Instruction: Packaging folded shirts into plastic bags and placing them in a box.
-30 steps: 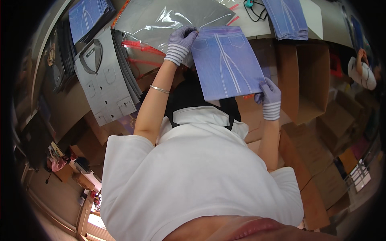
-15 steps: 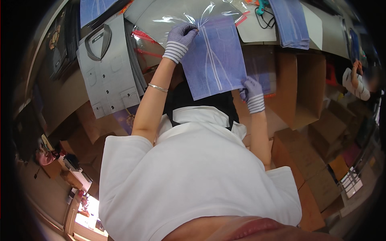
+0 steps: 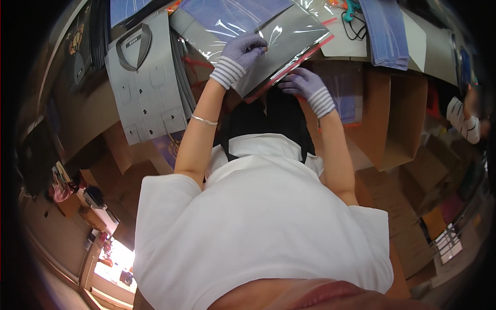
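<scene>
A clear plastic bag (image 3: 281, 49) with a red strip along its near edge lies slanted over the grey table edge in front of me. A blue sheet printed like denim (image 3: 232, 14) shows through the plastic at its far end; I cannot tell how far it sits inside. My left hand (image 3: 240, 58), in a purple glove with a striped cuff, pinches the film near the middle of the bag. Just below the red strip, my right hand (image 3: 307, 89), gloved alike, has its fingers stretched out and apart, close to the edge.
Grey shirt-shaped printed sheets (image 3: 150, 82) are stacked at left. More blue sheets (image 3: 385, 33) lie at far right, beside a teal tool with a black cord (image 3: 353, 15). An open cardboard box (image 3: 395, 119) stands right of my hand. Another person's arm (image 3: 462, 119) shows at the right rim.
The blue sheet has gone from between my hands to the bag's far end. My right hand has let go of its corner and moved left and up. The bag has come nearer.
</scene>
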A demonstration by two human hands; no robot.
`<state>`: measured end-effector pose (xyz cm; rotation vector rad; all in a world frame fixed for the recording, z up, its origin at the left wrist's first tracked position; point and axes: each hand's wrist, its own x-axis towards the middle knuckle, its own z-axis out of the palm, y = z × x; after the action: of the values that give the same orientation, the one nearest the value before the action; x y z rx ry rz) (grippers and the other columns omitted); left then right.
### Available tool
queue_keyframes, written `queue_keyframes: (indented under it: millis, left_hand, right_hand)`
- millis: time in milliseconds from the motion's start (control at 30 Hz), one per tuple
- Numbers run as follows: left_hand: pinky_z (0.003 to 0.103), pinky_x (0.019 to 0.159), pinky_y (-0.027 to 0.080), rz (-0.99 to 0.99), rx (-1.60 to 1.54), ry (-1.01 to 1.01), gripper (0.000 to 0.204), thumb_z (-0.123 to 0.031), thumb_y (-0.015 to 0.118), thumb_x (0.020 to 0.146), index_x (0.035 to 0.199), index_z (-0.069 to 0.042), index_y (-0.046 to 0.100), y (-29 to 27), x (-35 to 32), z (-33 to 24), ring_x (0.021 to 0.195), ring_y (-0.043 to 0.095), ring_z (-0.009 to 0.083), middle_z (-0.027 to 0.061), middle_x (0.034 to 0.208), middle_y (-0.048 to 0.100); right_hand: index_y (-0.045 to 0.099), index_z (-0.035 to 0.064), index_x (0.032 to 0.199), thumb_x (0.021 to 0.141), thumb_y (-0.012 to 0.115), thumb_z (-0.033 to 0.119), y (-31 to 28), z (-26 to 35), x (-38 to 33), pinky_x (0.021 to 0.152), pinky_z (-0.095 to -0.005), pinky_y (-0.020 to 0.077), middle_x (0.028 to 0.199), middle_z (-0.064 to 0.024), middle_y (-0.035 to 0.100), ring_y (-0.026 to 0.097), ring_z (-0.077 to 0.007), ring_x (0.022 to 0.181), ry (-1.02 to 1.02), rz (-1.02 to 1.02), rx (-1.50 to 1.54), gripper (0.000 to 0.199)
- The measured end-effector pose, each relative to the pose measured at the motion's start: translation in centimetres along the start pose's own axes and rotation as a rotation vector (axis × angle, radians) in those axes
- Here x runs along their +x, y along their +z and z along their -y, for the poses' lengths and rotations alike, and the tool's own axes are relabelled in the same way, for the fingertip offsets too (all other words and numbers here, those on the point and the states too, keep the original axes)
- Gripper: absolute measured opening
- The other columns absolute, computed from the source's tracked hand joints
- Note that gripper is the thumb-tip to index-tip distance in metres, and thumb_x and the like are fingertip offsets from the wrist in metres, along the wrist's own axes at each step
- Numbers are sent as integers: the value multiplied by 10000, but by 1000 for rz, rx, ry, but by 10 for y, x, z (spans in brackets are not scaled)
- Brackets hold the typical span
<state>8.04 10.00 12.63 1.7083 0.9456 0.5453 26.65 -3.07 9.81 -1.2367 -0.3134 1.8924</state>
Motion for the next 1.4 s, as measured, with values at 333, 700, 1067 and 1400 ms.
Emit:
queue_keyframes:
  millis: [333,700,1067,1400]
  left_hand:
    - [304,812,443,358,-175,315,215,36,538,692,898,-13,576,63,43,-31,912,539,242,103,975,554]
    - [289,771,475,179,-275,26,216,-39,599,760,975,-21,586,53,37,80,860,597,169,82,929,617]
    - [250,692,472,-512,-697,-646,200,-130,462,861,863,1,614,25,-124,131,752,600,151,67,805,625]
    - [257,812,439,-168,-194,-602,330,-226,487,861,1044,37,565,34,-118,176,940,570,188,98,1025,611]
  right_hand:
    - [427,21,1180,878,440,187,-64,-114,87,839,-356,468,1106,-112,534,563,-226,939,-493,61,-358,345]
    - [413,-21,1159,884,468,286,-40,-40,49,721,-322,488,1030,-189,568,596,-248,849,128,20,-40,416]
    - [587,43,884,788,573,132,-25,-66,46,620,-259,477,800,-84,633,609,-163,685,-230,-75,-853,132]
    - [572,112,917,747,549,194,95,-81,101,731,-380,464,882,-80,602,572,-261,844,-546,-7,-1889,190]
